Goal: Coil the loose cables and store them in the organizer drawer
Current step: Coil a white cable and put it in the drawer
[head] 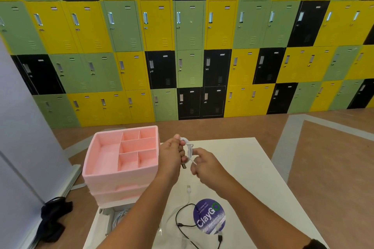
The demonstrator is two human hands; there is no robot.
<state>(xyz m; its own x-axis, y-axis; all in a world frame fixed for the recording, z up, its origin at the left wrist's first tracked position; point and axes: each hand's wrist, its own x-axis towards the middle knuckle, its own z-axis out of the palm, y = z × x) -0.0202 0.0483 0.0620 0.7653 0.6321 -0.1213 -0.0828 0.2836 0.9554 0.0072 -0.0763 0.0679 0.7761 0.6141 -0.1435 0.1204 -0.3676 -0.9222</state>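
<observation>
My left hand [172, 154] grips a small coil of white cable [189, 148] above the white table [253, 168]. My right hand [204, 162] pinches the loose end of that cable just right of the coil. A pink organizer [121, 174] with several open top compartments stands at the table's left edge, beside my left hand. One of its drawers [115, 220] is pulled out below, with a pale cable inside. A black cable [182, 222] lies loose near the front of the table. Another white cable [189, 190] lies beside it.
A round purple sticker [209, 215] is on the table under the black cable. A dark bag [53, 216] lies on the floor at the left. A wall of yellow, green and black lockers [188, 46] stands behind. A grey panel [24, 137] rises at the left.
</observation>
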